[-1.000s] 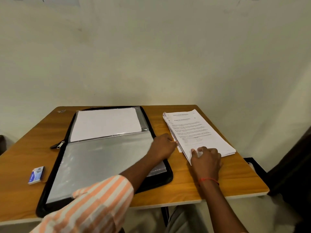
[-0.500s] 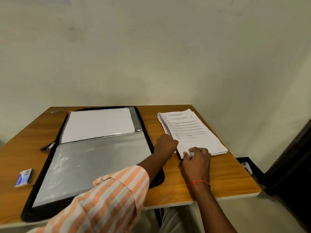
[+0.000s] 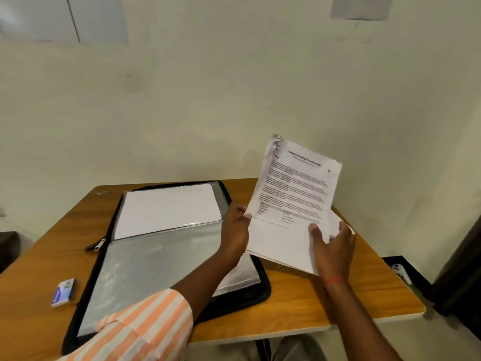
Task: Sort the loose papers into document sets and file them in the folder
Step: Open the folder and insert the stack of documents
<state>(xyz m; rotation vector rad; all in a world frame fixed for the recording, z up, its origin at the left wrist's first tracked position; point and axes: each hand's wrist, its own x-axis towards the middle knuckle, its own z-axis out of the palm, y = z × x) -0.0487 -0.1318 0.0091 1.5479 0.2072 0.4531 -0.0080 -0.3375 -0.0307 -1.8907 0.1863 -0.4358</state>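
One paper stack (image 3: 291, 204), blurred heading (image 3: 304, 158)

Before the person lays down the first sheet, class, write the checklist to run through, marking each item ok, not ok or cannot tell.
1. Left hand and right hand both grip the paper stack: ok.
2. Top page faces the person: ok.
3. Stack edges squared: not ok, sheets fanned.
4. Folder lies open on the table: ok.
5. Near sleeve empty: cannot tell.
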